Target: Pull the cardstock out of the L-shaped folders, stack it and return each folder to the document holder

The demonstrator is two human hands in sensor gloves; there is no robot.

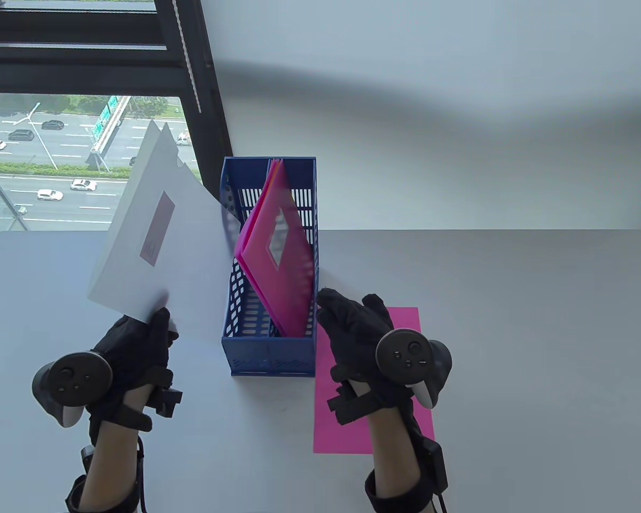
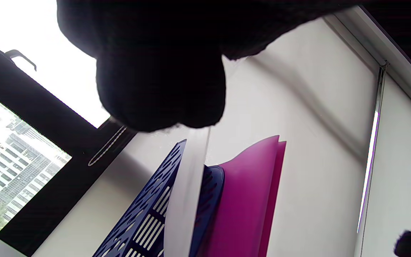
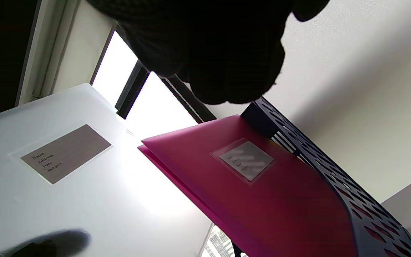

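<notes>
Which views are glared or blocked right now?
Left wrist view: window blown out, dark glove hides the left hand grip on the translucent white folder. Right wrist view: backlit window glares through that folder; pink folder's label blurred. Table view: evenly lit, sharp.

pink folder (image 1: 278,251) fills document holder (image 1: 270,352) right slot, left slot open

Left hand (image 1: 133,347) pinching, right hand (image 1: 360,334) relaxed.

Bright daylight from window (image 1: 75,160), blown-out glare, soft wall shadows, wrist views backlit
</notes>
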